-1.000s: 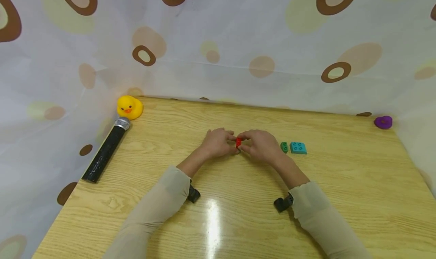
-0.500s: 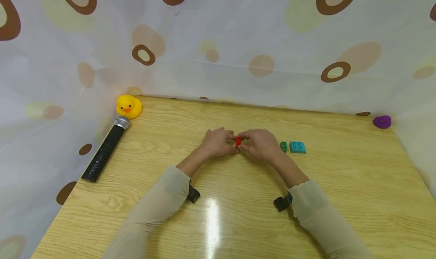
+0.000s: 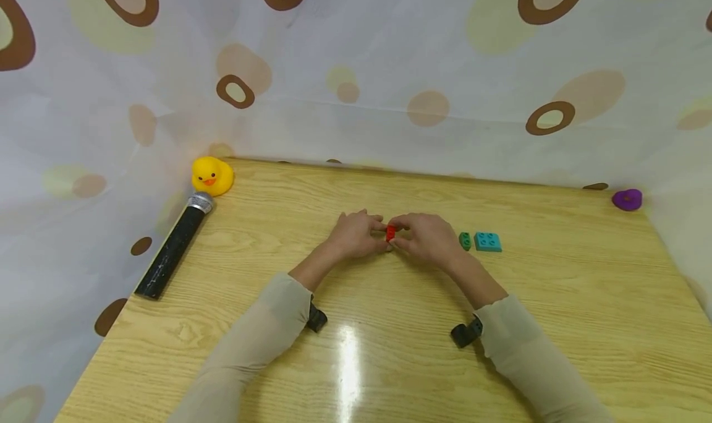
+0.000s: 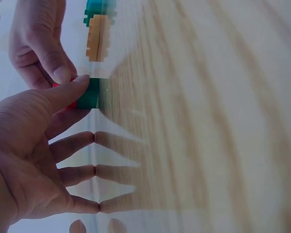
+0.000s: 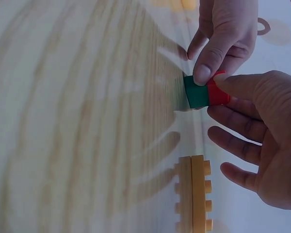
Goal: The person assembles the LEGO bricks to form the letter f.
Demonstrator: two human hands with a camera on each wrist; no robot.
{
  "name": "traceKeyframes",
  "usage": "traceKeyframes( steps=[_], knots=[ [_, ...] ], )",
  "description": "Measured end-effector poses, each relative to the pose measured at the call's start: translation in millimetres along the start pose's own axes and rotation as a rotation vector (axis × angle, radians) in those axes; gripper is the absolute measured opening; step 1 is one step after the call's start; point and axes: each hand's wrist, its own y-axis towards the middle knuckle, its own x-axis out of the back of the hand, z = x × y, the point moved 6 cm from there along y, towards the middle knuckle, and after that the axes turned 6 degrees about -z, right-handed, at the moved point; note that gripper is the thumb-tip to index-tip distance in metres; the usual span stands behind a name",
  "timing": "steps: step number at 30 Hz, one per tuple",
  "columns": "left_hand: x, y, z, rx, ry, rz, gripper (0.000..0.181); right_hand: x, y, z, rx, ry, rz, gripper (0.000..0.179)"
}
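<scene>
A red toy brick (image 3: 390,232) sits between the two hands near the middle of the table, pressed against a dark green toy brick (image 5: 197,93), red above green. My left hand (image 3: 356,234) pinches the green brick low down with thumb and forefinger. In the left wrist view its other fingers (image 4: 73,175) spread out, tips at the tabletop. From the other side my right hand (image 3: 431,237) grips the red brick, thumb on its near face. In the head view the green brick is mostly hidden below the red one.
Right of the right hand lie a small green brick (image 3: 465,241) and a teal brick (image 3: 488,242). An orange brick (image 5: 198,194) shows in the wrist views. Farther out are a yellow rubber duck (image 3: 212,177), a black microphone (image 3: 172,250) and a purple object (image 3: 627,200) near the patterned curtain (image 3: 378,70).
</scene>
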Motion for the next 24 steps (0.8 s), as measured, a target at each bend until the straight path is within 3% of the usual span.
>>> traceKeyframes(
  steps=[8, 14, 18, 24],
  knots=[
    [1.5, -2.3, 0.1, 0.022, -0.012, -0.001, 0.054, 3.3, -5.3, -11.3, 0.006, 0.078, 0.000, 0.046],
    [2.7, -2.1, -0.9, 0.049, -0.004, -0.003, 0.052, 19.8, -16.7, -36.3, -0.071, 0.121, 0.004, 0.051],
    [2.6, -2.6, -1.0, 0.052, -0.009, 0.001, 0.052, 30.5, -25.8, -52.9, -0.098, 0.094, -0.009, 0.048],
    [2.0, -2.6, -2.1, 0.052, 0.001, 0.010, 0.052, 33.9, -35.4, -68.3, -0.076, 0.011, -0.011, 0.042]
  ],
)
